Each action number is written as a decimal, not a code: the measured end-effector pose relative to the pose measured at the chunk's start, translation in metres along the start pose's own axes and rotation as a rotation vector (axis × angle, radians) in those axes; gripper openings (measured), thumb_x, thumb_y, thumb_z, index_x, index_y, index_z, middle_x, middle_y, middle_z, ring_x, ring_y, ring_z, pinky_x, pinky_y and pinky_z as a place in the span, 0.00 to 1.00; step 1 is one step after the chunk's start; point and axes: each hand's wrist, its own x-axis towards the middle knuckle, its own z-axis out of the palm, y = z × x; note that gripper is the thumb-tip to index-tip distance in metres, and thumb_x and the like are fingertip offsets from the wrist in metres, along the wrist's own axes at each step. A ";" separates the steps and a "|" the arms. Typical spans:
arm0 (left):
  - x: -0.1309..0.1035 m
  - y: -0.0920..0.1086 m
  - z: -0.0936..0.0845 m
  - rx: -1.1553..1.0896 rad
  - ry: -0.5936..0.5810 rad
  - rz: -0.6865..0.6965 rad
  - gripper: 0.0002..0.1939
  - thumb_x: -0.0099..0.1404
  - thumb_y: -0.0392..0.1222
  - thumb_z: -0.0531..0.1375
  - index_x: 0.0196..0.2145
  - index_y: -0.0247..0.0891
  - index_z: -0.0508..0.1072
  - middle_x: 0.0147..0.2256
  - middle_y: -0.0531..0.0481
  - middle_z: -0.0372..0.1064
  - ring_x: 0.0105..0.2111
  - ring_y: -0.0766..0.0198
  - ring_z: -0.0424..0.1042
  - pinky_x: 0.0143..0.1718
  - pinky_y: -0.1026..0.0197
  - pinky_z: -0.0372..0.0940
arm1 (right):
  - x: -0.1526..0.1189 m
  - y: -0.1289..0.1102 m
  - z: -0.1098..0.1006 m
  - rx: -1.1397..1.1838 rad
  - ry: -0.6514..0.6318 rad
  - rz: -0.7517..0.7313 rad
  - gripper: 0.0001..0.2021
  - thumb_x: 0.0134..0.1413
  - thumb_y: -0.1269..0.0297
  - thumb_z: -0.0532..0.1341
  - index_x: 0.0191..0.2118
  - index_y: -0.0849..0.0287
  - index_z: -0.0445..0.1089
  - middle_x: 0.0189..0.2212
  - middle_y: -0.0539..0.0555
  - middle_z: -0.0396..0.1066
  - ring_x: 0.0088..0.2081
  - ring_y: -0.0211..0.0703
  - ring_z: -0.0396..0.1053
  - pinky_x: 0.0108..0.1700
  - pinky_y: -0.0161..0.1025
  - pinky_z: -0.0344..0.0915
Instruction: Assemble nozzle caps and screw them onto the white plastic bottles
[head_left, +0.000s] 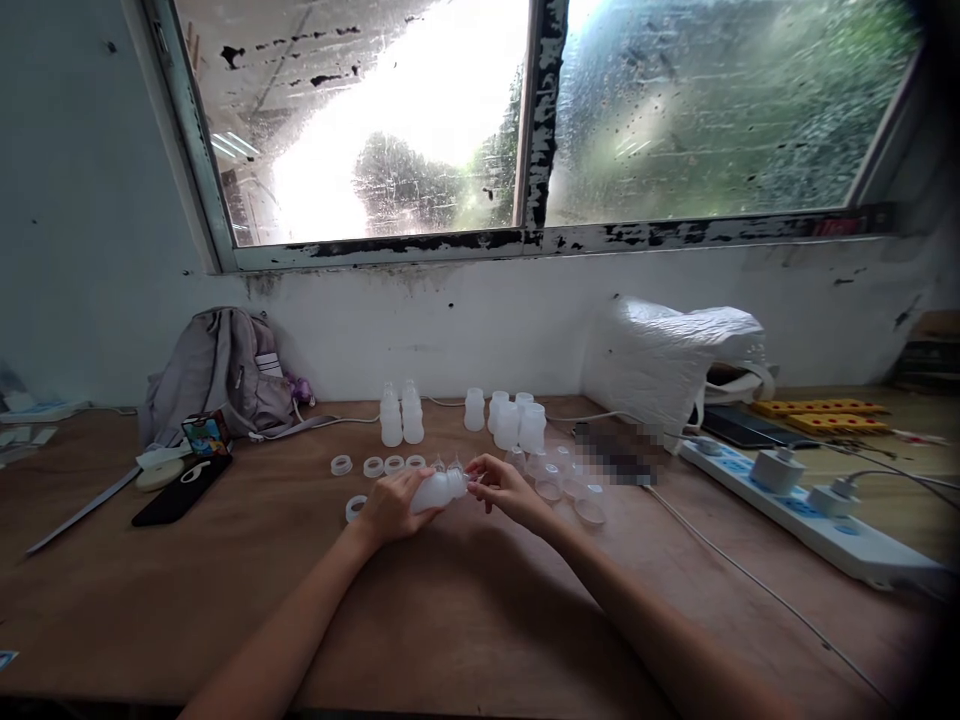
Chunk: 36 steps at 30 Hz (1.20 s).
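A translucent white bottle [433, 491] lies tilted on its side in my left hand [395, 505], its neck toward the right. The fingers of my right hand [501, 488] are pinched at the neck end, on a small clear piece whose shape is hard to make out. Behind my hands stand two bottles with clear tops [401, 418]. Farther right are several open white bottles [517, 420]. White rings [373, 467] lie left of and behind my left hand. Clear caps [550, 490] are spread beside my right hand.
A grey backpack [221, 375] and a black phone [181, 492] are at the left. On the right, a silver bag [667, 360] stands by the wall, with a white power strip [810, 510] and a cable across the brown table [450, 640].
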 end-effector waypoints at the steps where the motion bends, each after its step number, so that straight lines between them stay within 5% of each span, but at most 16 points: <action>1: 0.000 0.000 0.000 0.006 -0.005 0.006 0.23 0.54 0.50 0.55 0.46 0.37 0.60 0.41 0.44 0.66 0.40 0.57 0.66 0.40 0.57 0.61 | 0.000 0.002 0.001 0.011 0.005 0.011 0.17 0.39 0.54 0.60 0.34 0.62 0.61 0.24 0.48 0.61 0.20 0.31 0.60 0.17 0.30 0.60; 11: -0.003 0.005 0.002 -0.053 -0.072 0.034 0.24 0.53 0.49 0.56 0.46 0.37 0.60 0.41 0.43 0.66 0.40 0.57 0.67 0.42 0.56 0.61 | -0.005 -0.001 0.006 -0.046 0.057 0.131 0.21 0.45 0.47 0.53 0.18 0.62 0.59 0.09 0.43 0.51 0.11 0.27 0.48 0.13 0.29 0.42; 16: 0.002 0.015 -0.001 -0.260 -0.045 -0.151 0.21 0.51 0.49 0.57 0.42 0.38 0.63 0.38 0.47 0.67 0.37 0.59 0.67 0.39 0.58 0.62 | -0.005 -0.006 0.011 0.109 0.114 0.126 0.20 0.46 0.47 0.52 0.20 0.61 0.57 0.12 0.43 0.52 0.12 0.28 0.51 0.15 0.29 0.48; 21: 0.010 0.018 0.001 -0.701 -0.095 -0.428 0.19 0.52 0.50 0.57 0.37 0.36 0.63 0.33 0.49 0.66 0.33 0.62 0.66 0.34 0.61 0.62 | -0.009 -0.017 0.023 0.318 0.097 0.024 0.14 0.43 0.55 0.59 0.31 0.58 0.56 0.26 0.48 0.62 0.27 0.34 0.63 0.26 0.32 0.62; 26: 0.010 0.025 -0.006 -1.268 -0.342 -0.576 0.23 0.48 0.46 0.59 0.41 0.36 0.62 0.31 0.48 0.65 0.29 0.64 0.66 0.27 0.65 0.60 | -0.012 -0.020 0.030 0.409 0.112 -0.002 0.16 0.41 0.60 0.61 0.37 0.55 0.56 0.31 0.49 0.63 0.31 0.36 0.63 0.32 0.35 0.62; 29: 0.006 0.035 -0.006 -1.511 -0.479 -0.687 0.21 0.48 0.44 0.58 0.40 0.35 0.62 0.28 0.47 0.65 0.24 0.67 0.64 0.22 0.66 0.59 | -0.014 -0.027 0.031 0.511 -0.002 0.050 0.17 0.43 0.60 0.59 0.41 0.56 0.59 0.34 0.52 0.65 0.34 0.39 0.64 0.35 0.36 0.61; 32: 0.001 0.044 0.001 -1.684 -0.595 -0.736 0.18 0.49 0.43 0.56 0.37 0.32 0.63 0.25 0.48 0.64 0.22 0.67 0.64 0.21 0.65 0.59 | -0.019 -0.037 0.032 0.576 -0.142 0.137 0.16 0.42 0.60 0.58 0.41 0.57 0.61 0.38 0.55 0.66 0.34 0.42 0.66 0.31 0.36 0.61; 36: 0.000 0.048 0.013 -1.745 -0.634 -0.728 0.18 0.50 0.44 0.54 0.39 0.31 0.61 0.23 0.50 0.62 0.22 0.67 0.64 0.22 0.64 0.59 | -0.021 -0.040 0.035 0.584 -0.083 0.162 0.09 0.42 0.62 0.57 0.31 0.61 0.65 0.31 0.55 0.70 0.30 0.41 0.66 0.28 0.34 0.59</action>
